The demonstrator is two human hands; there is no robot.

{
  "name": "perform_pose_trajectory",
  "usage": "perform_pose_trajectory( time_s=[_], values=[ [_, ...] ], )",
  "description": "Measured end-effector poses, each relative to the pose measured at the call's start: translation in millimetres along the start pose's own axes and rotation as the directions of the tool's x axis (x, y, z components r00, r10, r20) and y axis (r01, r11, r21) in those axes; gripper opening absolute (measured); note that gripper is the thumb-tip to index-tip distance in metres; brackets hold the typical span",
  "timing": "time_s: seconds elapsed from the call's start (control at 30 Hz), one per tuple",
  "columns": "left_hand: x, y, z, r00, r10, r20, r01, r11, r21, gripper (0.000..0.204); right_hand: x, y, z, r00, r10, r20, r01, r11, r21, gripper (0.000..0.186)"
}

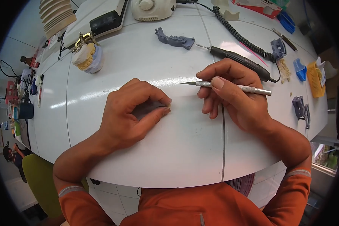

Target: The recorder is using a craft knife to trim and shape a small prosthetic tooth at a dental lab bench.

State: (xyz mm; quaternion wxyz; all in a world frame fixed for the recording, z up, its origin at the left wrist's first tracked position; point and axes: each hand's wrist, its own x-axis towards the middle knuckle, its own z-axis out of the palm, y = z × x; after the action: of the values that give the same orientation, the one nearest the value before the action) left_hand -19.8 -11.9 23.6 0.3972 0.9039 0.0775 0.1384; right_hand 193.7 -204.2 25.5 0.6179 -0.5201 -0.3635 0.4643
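Observation:
My right hand (pixel 239 96) holds a silver craft knife (pixel 257 90) like a pen, its thin blade pointing left. Opposite the blade tip, my left hand (pixel 124 113) pinches thumb and forefinger together. A tiny pale bit shows at those fingertips, too small and covered to name. Both hands are over the white table (pixel 180 150), with the blade apart from the left fingers. Beyond them lies a grey-purple dental arch piece (pixel 175 40). A black rotary handpiece (pixel 239 60) rests just past my right hand.
At the back left stands a dental cast (pixel 88 58) on a brass articulator. A coiled cable (pixel 241 32) runs near a cream control unit (pixel 152 9). To the right are pale small pieces (pixel 285 71), a blue tray (pixel 300 69), a yellow basket (pixel 315 81) and grey-purple parts (pixel 299 107).

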Motion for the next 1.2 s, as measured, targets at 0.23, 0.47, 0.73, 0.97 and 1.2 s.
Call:
perform_pose_trajectory(
  time_s=[0.23, 0.47, 0.73, 0.97, 1.2],
  values=[
    [-1.0, 1.5, 5.1, 0.994, 0.113, 0.007, -0.113, 0.987, 0.111, 0.020, -7.1, 0.2, 3.3, 0.999, -0.035, 0.018, 0.037, 0.988, -0.151, 0.030],
    [-3.4, 0.7, 3.4, 0.992, 0.119, 0.045, -0.123, 0.984, 0.126, 0.018, -16.5, -5.7, 9.3, 0.994, -0.066, 0.092, 0.094, 0.934, -0.344, 0.022],
    [-1.2, -0.9, 0.5, 0.991, 0.125, 0.046, -0.129, 0.988, 0.081, 0.030, -14.9, 1.6, 10.7, 0.985, -0.127, 0.120, 0.167, 0.887, -0.430, 0.014],
    [-3.2, 0.5, 3.8, 0.995, 0.088, 0.045, -0.090, 0.995, 0.044, 0.027, -13.6, 2.3, 22.2, 0.924, -0.283, 0.256, 0.381, 0.712, -0.590, 0.021],
    [-3.0, -1.9, 5.4, 0.996, 0.086, 0.030, -0.087, 0.995, 0.039, 0.022, -13.4, 1.9, 26.0, 0.946, -0.233, 0.225, 0.322, 0.736, -0.595, 0.023]
  ],
)
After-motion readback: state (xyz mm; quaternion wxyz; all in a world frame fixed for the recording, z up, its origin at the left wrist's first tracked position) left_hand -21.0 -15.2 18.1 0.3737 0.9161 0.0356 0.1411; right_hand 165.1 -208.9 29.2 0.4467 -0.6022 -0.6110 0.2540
